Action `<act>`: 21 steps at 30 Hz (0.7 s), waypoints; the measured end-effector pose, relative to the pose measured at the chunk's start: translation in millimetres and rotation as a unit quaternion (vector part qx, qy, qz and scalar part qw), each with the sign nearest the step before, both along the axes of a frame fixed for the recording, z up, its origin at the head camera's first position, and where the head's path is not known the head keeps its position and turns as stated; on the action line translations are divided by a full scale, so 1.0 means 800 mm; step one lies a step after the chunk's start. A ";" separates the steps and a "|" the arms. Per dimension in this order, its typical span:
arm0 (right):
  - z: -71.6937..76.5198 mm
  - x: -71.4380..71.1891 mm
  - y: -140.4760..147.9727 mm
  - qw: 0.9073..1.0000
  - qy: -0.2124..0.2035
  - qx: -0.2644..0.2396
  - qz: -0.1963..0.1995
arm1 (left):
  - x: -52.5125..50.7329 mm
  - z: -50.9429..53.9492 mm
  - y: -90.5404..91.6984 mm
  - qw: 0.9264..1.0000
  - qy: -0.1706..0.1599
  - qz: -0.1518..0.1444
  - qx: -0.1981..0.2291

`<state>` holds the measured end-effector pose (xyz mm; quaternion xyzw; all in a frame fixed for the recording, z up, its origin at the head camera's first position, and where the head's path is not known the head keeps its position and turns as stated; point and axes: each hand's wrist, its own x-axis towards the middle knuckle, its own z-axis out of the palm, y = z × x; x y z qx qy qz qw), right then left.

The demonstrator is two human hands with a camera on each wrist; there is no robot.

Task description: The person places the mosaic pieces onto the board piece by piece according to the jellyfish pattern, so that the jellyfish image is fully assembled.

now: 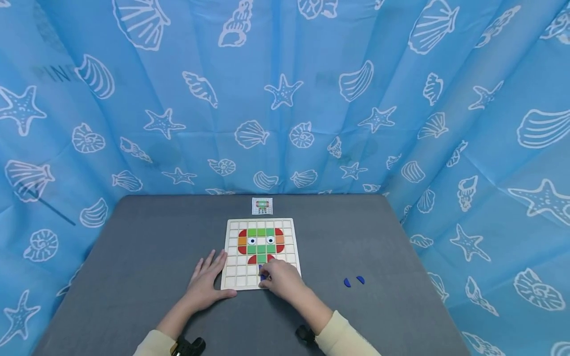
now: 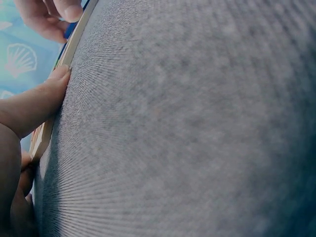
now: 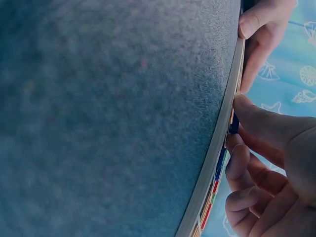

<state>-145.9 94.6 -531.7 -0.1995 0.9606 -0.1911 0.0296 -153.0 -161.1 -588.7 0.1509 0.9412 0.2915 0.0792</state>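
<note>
A light wooden grid board (image 1: 231,271) lies on the table, with green, red and orange tiles and two eye tiles making a face-like pattern. My left hand (image 1: 205,287) rests at the board's left side, fingers spread; its thumb (image 2: 47,96) touches the front edge in the left wrist view. Over the lower part of the board, my right hand (image 1: 285,281) pinches a small blue piece (image 3: 234,124) between thumb and fingers, at the board's surface. Another blue piece (image 1: 260,267) sits just above it in the grid. The fingers partly hide the held piece's shape.
Two blue half-round pieces (image 1: 347,282) lie on the grey table (image 1: 378,237) to the right of the board. Behind the board is a small pattern card (image 1: 262,205). A blue shell-print curtain (image 1: 285,148) hangs along the table's back and sides.
</note>
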 end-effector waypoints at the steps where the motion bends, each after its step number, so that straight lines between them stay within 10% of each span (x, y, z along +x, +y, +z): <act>1: 0.000 0.000 -0.001 1.000 -0.003 0.000 -0.001 | 0.000 -0.001 0.000 1.000 0.000 0.000 -0.001; 21: 0.021 0.002 0.015 0.999 0.010 -0.035 -0.006 | 0.000 0.002 -0.001 1.000 -0.007 -0.001 -0.007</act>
